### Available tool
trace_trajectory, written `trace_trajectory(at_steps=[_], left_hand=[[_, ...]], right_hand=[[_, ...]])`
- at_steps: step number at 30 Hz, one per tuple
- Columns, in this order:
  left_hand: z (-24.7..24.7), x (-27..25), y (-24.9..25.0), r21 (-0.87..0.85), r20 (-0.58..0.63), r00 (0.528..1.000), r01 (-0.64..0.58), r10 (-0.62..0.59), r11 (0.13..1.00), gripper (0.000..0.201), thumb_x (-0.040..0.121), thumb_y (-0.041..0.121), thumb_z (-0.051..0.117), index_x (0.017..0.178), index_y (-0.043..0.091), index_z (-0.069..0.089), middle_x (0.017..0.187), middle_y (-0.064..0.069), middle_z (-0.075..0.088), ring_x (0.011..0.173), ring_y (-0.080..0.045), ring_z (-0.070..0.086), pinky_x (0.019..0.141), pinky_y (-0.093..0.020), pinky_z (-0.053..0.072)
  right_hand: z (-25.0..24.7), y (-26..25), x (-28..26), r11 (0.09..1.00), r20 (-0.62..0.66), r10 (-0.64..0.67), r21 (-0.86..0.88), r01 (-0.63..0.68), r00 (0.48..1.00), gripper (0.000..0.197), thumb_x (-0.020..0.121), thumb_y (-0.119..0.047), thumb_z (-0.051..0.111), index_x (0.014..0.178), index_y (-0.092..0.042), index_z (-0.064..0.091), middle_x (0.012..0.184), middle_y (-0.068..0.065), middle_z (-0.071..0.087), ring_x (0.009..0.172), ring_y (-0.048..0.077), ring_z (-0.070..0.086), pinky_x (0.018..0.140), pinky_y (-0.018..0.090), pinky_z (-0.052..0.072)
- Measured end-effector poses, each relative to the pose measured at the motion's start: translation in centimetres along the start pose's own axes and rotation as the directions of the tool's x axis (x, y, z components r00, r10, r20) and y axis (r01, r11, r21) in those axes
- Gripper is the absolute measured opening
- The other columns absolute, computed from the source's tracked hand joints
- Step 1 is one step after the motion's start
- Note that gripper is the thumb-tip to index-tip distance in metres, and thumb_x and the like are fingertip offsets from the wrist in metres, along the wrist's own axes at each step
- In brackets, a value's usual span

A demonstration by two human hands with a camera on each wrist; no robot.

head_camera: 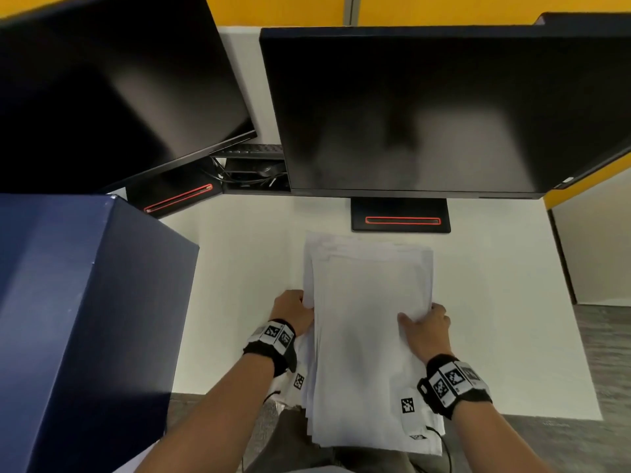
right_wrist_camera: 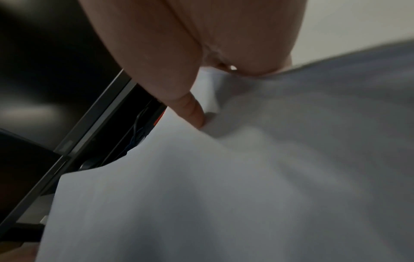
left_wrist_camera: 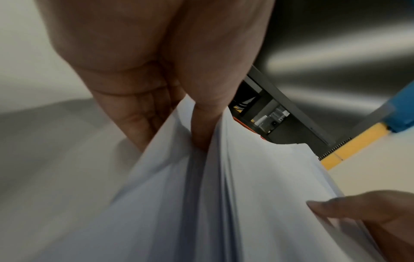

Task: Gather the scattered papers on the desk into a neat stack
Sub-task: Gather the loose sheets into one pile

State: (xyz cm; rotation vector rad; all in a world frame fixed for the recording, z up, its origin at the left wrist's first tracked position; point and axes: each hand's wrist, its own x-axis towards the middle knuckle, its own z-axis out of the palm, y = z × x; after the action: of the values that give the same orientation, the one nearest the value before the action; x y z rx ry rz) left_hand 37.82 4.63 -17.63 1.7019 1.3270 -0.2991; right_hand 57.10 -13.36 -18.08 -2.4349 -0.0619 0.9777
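in the head view a bundle of white papers [head_camera: 370, 302] fills the lower centre of the frame, held between two hands above the white desk [head_camera: 249, 254]. the sheets are gathered but uneven: their far edges fan out in steps towards the monitor stand [head_camera: 401, 216], and their near ends hang past the desk's front edge at the bottom of the frame.

the left hand [head_camera: 293, 310] clasps the left edge of the bundle at mid-frame. the left wrist view shows its fingers [left_wrist_camera: 134, 113] curled under the sheets and its thumb [left_wrist_camera: 206, 122] pushed down into a gap among them, so part of the bundle is pinched between thumb and fingers.

the right hand [head_camera: 425, 327] holds the right edge just lower in the frame, thumb [head_camera: 404, 319] lying on the top sheet. the right wrist view shows that thumb [right_wrist_camera: 192, 109] pressing into the paper and denting it, with the rest of the hand wrapped round the edge; the fingers underneath are hidden.

both wrists wear black straps with square printed markers.

a dark blue box [head_camera: 82, 319] stands at the left of the frame, well apart from the papers. two dark monitors fill the top: the left monitor [head_camera: 112, 87] angled, the right monitor [head_camera: 426, 110] facing straight on. cables [head_camera: 246, 172] lie in the gap between them. yellow partition panels [head_camera: 280, 8] show behind.
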Motion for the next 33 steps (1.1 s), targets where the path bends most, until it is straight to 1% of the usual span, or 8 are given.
trace_trajectory(at_steps=[4, 7, 10, 12, 17, 23, 28, 33], left_hand=[[-1.0, 0.5, -0.8, -0.131, -0.097, 0.994, 0.031, -0.044, 0.991, 0.028, 0.095, 0.039, 0.056, 0.105, 0.015, 0.065, 0.096, -0.002, 0.071, 0.086, -0.017, 0.064, 0.073, -0.024, 0.049], [-1.3, 0.4, -0.5, -0.367, -0.152, 0.977, 0.087, -0.152, 0.926, 0.057, 0.094, 0.058, 0.047, 0.136, 0.020, 0.049, 0.127, -0.002, 0.063, 0.112, -0.023, 0.062, 0.095, -0.030, 0.047], [0.2, -0.4, 0.5, -0.284, -0.105, 0.983, 0.114, -0.149, 0.952, 0.107, 0.069, 0.073, 0.068, 0.150, 0.015, 0.029, 0.140, -0.006, 0.049, 0.127, -0.023, 0.053, 0.100, -0.030, 0.047], [1.4, -1.2, 1.0, -0.110, -0.147, 0.981, 0.108, -0.123, 0.988, 0.124, 0.054, 0.073, 0.078, 0.150, 0.015, 0.026, 0.143, -0.007, 0.040, 0.133, -0.026, 0.044, 0.110, -0.038, 0.042], [2.8, -1.1, 1.7, -0.050, -0.231, 0.962, 0.135, -0.143, 0.990, 0.116, 0.054, 0.052, 0.089, 0.145, 0.012, 0.029, 0.138, -0.008, 0.037, 0.129, -0.029, 0.042, 0.108, -0.039, 0.041], [1.7, 0.3, 2.3, -0.031, -0.102, 0.971, 0.215, -0.217, 0.976, 0.076, 0.059, 0.049, 0.087, 0.119, 0.012, 0.059, 0.114, -0.003, 0.068, 0.103, -0.028, 0.067, 0.086, -0.034, 0.056], [1.6, 0.8, 1.4, 0.047, -0.043, 0.983, 0.181, -0.179, 0.982, 0.041, 0.070, 0.046, 0.080, 0.097, 0.015, 0.076, 0.100, -0.005, 0.078, 0.092, -0.026, 0.073, 0.081, -0.033, 0.059], [1.7, 1.0, 0.3, 0.046, -0.080, 0.986, 0.151, -0.148, 0.987, 0.040, 0.073, 0.043, 0.079, 0.101, 0.016, 0.074, 0.102, -0.004, 0.076, 0.094, -0.024, 0.071, 0.070, -0.024, 0.048]], right_hand=[[-1.3, -1.5, 0.4, 0.996, -0.115, 0.000, -0.093, -0.011, 0.993, 0.078, 0.077, -0.032, 0.078, 0.137, -0.002, 0.038, 0.136, 0.025, 0.040, 0.126, 0.043, 0.039, 0.103, 0.049, 0.037], [-1.9, -4.2, 1.5, 0.922, -0.221, -0.374, -0.194, 0.335, 0.901, 0.056, 0.079, -0.027, 0.075, 0.127, -0.006, 0.054, 0.124, 0.022, 0.050, 0.116, 0.042, 0.046, 0.098, 0.047, 0.041], [-1.2, -9.2, 3.9, 0.687, 0.023, -0.672, -0.354, 0.635, 0.740, 0.030, 0.087, -0.022, 0.062, 0.115, -0.017, 0.065, 0.112, 0.012, 0.056, 0.110, 0.034, 0.052, 0.095, 0.044, 0.047], [-0.1, -12.9, 5.4, 0.512, 0.219, -0.673, -0.550, 0.660, 0.706, 0.037, 0.089, -0.029, 0.055, 0.126, -0.028, 0.061, 0.119, 0.009, 0.056, 0.114, 0.031, 0.049, 0.096, 0.046, 0.045], [2.8, -16.8, 7.7, 0.480, 0.589, -0.407, -0.513, 0.712, 0.698, 0.050, 0.089, -0.028, 0.053, 0.138, -0.039, 0.049, 0.129, 0.012, 0.041, 0.130, 0.034, 0.039, 0.107, 0.047, 0.037], [2.2, -18.6, 8.0, 0.469, 0.601, -0.382, -0.529, 0.707, 0.702, 0.023, 0.082, -0.039, 0.058, 0.097, -0.021, 0.059, 0.107, 0.006, 0.042, 0.101, 0.029, 0.053, 0.082, 0.034, 0.044], [-0.6, -18.8, 8.2, 0.411, 0.639, -0.377, -0.534, 0.739, 0.671, 0.046, 0.096, -0.055, 0.042, 0.092, -0.015, 0.065, 0.088, -0.004, 0.041, 0.088, 0.018, 0.049, 0.083, 0.033, 0.041], [-3.9, -16.7, 9.6, 0.623, 0.539, -0.365, -0.465, 0.629, 0.759, 0.070, 0.085, -0.077, 0.036, 0.084, -0.012, 0.063, 0.099, 0.003, 0.056, 0.093, 0.022, 0.056, 0.084, 0.039, 0.042]])
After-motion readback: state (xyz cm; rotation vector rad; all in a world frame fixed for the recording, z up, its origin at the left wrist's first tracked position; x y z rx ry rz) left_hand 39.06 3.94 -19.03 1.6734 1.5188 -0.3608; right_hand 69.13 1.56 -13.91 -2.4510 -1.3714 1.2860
